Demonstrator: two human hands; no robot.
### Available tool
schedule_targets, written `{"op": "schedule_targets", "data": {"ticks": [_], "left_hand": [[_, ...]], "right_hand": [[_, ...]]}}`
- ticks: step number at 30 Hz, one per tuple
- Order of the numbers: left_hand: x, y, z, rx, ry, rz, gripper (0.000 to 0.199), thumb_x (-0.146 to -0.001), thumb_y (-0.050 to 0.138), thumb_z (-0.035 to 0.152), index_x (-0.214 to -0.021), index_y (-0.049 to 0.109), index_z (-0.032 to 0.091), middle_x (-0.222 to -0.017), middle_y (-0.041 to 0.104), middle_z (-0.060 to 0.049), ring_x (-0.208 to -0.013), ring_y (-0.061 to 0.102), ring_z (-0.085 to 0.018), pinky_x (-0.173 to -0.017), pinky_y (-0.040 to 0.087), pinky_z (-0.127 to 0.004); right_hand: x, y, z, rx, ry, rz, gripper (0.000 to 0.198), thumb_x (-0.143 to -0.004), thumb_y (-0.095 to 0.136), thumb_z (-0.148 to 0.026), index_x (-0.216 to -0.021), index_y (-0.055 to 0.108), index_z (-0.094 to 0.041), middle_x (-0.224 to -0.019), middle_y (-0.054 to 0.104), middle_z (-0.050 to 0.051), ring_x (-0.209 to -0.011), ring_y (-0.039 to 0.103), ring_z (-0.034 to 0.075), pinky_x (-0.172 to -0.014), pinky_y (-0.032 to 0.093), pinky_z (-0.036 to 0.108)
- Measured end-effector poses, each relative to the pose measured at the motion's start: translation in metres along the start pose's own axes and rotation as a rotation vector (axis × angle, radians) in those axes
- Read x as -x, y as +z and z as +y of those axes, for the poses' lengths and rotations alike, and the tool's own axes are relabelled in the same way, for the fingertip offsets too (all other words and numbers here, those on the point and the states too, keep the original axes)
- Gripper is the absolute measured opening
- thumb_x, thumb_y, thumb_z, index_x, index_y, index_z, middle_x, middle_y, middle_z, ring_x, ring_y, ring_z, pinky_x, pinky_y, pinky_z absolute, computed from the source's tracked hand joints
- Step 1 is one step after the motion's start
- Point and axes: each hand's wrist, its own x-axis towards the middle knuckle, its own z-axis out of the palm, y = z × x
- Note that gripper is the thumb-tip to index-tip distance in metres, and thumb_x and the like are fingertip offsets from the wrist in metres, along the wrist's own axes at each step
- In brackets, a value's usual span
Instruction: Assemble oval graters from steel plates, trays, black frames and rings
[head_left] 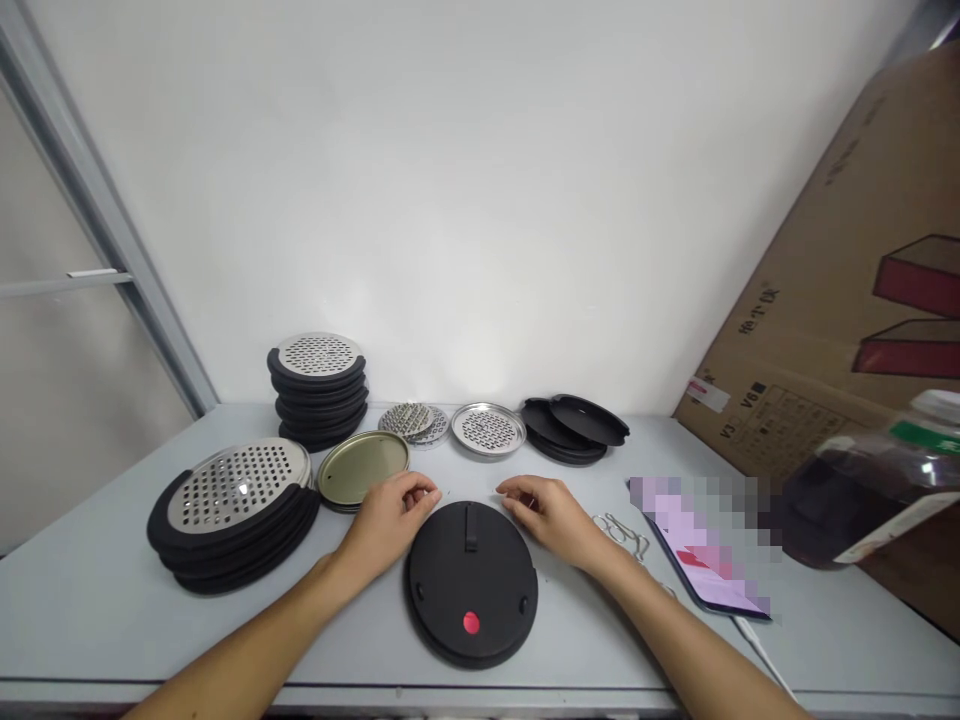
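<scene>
A round black disc (472, 580) lies flat near the front of the table, with a short strap-like tab at its far edge and a red spot (471, 623) near its front. My left hand (394, 520) is beside the disc's upper left edge, thumb and index fingertips together; whatever may be between them is too small to see. Across from it, my right hand (551, 515) hovers by the upper right edge, thumb and fingers apart, holding nothing visible. Several bent wire clips (622, 535) lie just right of that hand.
Stacked graters with black rims (232, 515) stand at left, a taller stack (319, 390) behind. Along the wall are an olive-coloured lid (364, 468), perforated metal discs (409, 418), a grater tray (489, 430) and black trays (577, 425). A phone (705, 550), jar (862, 490) and carton (825, 300) occupy the right.
</scene>
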Motion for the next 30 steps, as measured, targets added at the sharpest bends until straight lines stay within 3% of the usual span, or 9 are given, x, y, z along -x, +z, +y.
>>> {"op": "schedule_targets", "data": {"ticks": [3, 8, 13, 17, 22, 30], "left_hand": [[0.001, -0.001, 0.003, -0.029, 0.054, 0.069, 0.026, -0.089, 0.053, 0.037, -0.078, 0.068, 0.018, -0.072, 0.063, -0.001, -0.067, 0.054, -0.015, -0.064, 0.039, -0.026], [0.003, 0.000, 0.003, -0.037, 0.100, 0.071, 0.023, -0.089, 0.054, 0.034, -0.078, 0.068, 0.019, -0.068, 0.062, 0.001, -0.062, 0.051, -0.013, -0.060, 0.037, -0.024], [0.003, 0.001, 0.003, -0.029, 0.137, 0.056, 0.022, -0.090, 0.054, 0.033, -0.078, 0.068, 0.020, -0.069, 0.061, 0.001, -0.062, 0.051, -0.012, -0.059, 0.037, -0.024], [0.003, 0.002, 0.002, -0.050, 0.163, 0.050, 0.021, -0.090, 0.055, 0.032, -0.080, 0.068, 0.020, -0.068, 0.061, 0.001, -0.061, 0.050, -0.012, -0.060, 0.037, -0.024], [0.004, 0.003, 0.002, -0.058, 0.160, 0.046, 0.021, -0.090, 0.055, 0.033, -0.080, 0.068, 0.020, -0.067, 0.059, 0.002, -0.060, 0.050, -0.012, -0.059, 0.037, -0.024], [0.003, 0.004, 0.002, -0.063, 0.163, 0.051, 0.019, -0.089, 0.057, 0.032, -0.080, 0.068, 0.020, -0.067, 0.059, 0.002, -0.060, 0.050, -0.012, -0.059, 0.037, -0.024]], "right_hand": [[0.002, 0.001, -0.001, 0.132, -0.067, 0.012, 0.025, -0.091, 0.050, -0.029, -0.105, 0.069, -0.019, -0.087, 0.072, 0.007, -0.079, 0.064, 0.021, -0.073, 0.046, 0.031], [0.004, -0.002, -0.003, 0.133, -0.068, -0.017, 0.025, -0.090, 0.050, -0.026, -0.105, 0.068, -0.021, -0.089, 0.072, 0.006, -0.080, 0.064, 0.020, -0.073, 0.047, 0.029], [0.008, -0.033, 0.004, 0.013, 0.167, -0.045, 0.027, -0.090, 0.048, -0.033, -0.105, 0.065, -0.019, -0.075, 0.068, 0.003, -0.060, 0.061, 0.016, -0.060, 0.048, 0.027], [0.012, -0.058, 0.018, -0.017, 0.350, 0.005, 0.033, -0.090, 0.044, -0.044, -0.094, 0.064, -0.018, -0.075, 0.065, 0.004, -0.056, 0.061, 0.017, -0.044, 0.044, 0.023], [0.016, -0.072, 0.029, 0.127, 0.386, 0.069, 0.042, -0.094, 0.034, -0.048, -0.081, 0.060, -0.018, -0.062, 0.060, 0.001, -0.042, 0.055, 0.013, -0.049, 0.042, 0.025], [0.016, -0.079, 0.030, 0.392, 0.443, 0.162, 0.044, -0.096, 0.029, -0.047, -0.082, 0.061, -0.019, -0.063, 0.060, 0.004, -0.050, 0.058, 0.017, -0.056, 0.038, 0.027]]}}
